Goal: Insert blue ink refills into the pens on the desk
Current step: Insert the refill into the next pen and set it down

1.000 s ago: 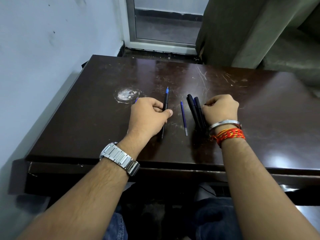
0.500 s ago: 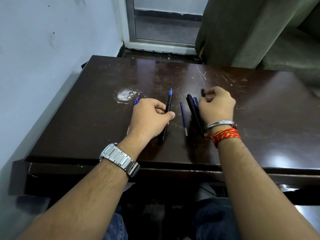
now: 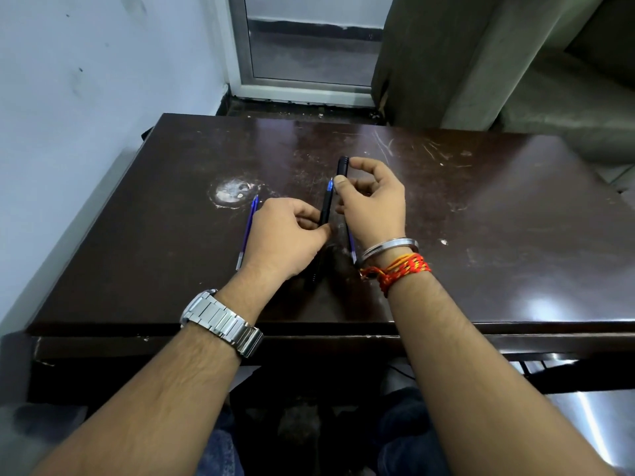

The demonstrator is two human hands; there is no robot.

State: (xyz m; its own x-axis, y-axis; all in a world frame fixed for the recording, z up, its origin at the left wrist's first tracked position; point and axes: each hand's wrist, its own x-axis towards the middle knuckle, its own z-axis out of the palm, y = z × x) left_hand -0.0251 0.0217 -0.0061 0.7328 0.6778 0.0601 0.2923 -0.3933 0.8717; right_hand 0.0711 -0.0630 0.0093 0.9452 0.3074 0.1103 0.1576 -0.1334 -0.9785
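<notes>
My left hand grips a black pen by its middle; the pen's blue tip points away from me. Just right of that tip, my right hand pinches a short black pen cap between thumb and forefinger. A loose blue refill lies on the desk left of my left hand. A second blue refill shows partly beneath my right wrist. The other black pens are hidden under my right hand and forearm.
The dark brown desk is scratched and has a pale round worn patch behind the left refill. A white wall runs along the left. A window frame and a grey curtain stand behind the desk.
My right hand has left the group of black pens and moved left with the cap, up beside the pen's tip. My left hand shifted slightly right, baring the left refill.
</notes>
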